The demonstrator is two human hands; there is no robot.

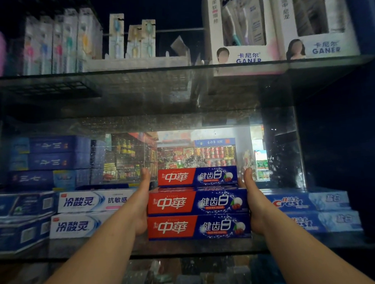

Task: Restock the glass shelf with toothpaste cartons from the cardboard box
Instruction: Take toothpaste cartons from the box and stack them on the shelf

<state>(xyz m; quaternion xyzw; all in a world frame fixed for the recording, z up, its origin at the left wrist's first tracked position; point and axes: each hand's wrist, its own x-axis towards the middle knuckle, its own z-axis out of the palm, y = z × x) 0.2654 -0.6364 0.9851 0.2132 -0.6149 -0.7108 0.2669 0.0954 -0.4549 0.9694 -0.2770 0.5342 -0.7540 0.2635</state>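
Observation:
A stack of three red-and-blue toothpaste cartons stands on the glass shelf at its middle. My left hand lies flat against the stack's left end, thumb pointing up beside the top carton. My right hand lies flat against the right end, thumb up as well. The fingers of both hands are hidden behind the cartons. The cardboard box is out of view.
White-and-blue toothpaste cartons sit stacked left of my hands, dark blue ones behind them. Blue Crest cartons lie to the right. The upper glass shelf carries toothbrush packs and two white display boxes.

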